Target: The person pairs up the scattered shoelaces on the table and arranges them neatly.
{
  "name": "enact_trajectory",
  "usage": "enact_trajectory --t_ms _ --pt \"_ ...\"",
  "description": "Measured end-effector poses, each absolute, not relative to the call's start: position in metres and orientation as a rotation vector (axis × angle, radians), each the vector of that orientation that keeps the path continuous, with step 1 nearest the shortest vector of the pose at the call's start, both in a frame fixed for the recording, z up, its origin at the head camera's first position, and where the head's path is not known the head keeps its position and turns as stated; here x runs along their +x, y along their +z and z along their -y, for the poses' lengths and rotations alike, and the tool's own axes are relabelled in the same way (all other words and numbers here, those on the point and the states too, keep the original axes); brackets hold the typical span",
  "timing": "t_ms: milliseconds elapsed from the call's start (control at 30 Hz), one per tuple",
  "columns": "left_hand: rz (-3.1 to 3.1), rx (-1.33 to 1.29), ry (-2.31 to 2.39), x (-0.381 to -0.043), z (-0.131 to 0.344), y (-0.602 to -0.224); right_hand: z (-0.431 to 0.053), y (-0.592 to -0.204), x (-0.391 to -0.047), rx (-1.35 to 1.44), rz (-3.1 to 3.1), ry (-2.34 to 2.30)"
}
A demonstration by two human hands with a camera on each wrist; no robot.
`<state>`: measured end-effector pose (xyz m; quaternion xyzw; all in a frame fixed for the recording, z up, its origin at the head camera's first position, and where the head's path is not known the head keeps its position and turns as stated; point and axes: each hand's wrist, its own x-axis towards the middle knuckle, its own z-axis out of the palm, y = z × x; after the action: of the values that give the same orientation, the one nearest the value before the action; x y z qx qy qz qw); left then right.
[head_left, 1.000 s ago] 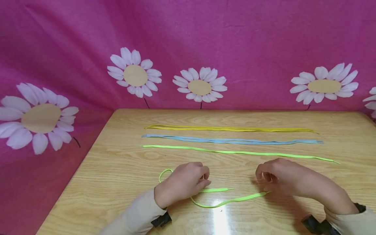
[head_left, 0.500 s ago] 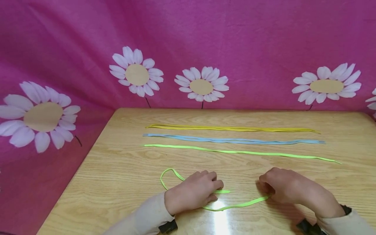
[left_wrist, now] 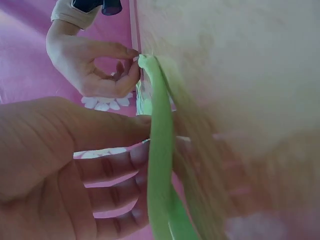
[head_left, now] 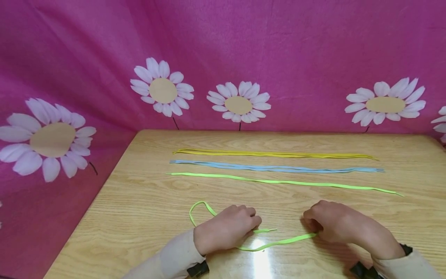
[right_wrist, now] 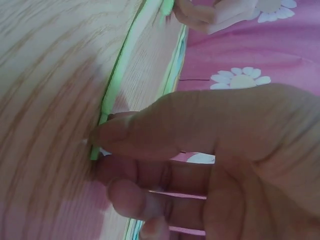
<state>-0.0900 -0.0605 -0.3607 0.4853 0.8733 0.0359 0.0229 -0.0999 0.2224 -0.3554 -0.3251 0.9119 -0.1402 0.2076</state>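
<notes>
A neon green shoelace (head_left: 285, 241) lies in a loose curve near the front of the table. My right hand (head_left: 345, 223) pinches one end of it between thumb and fingertips; the tip pokes out past the thumb in the right wrist view. Over the lace's other end is my left hand (head_left: 228, 228), thumb and forefinger closed near the tip, which shows just beyond the fingers. In the left wrist view the lace (left_wrist: 160, 125) crosses in front of these fingertips and partly hides their contact. Left of the hand, the lace bends back in a loop.
Behind the hands, a second green shoelace (head_left: 289, 182) lies stretched out across the wooden table (head_left: 132, 217). Farther back are light blue shoelaces (head_left: 278, 168) and yellow shoelaces (head_left: 278, 155), roughly parallel. A pink cloth with printed daisies (head_left: 299, 58) hangs behind the table.
The left hand has shifted right and nearer to the front along the lace. My right hand has lowered slightly towards the table, keeping the lace's end.
</notes>
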Motion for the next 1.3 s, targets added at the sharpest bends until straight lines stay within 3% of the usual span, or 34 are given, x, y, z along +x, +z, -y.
enact_trajectory --t_ms 1300 --pt "-2.753 1.294 0.519 -0.115 0.1 -0.32 -0.219 -0.354 -0.098 -0.868 -2.546 -0.362"
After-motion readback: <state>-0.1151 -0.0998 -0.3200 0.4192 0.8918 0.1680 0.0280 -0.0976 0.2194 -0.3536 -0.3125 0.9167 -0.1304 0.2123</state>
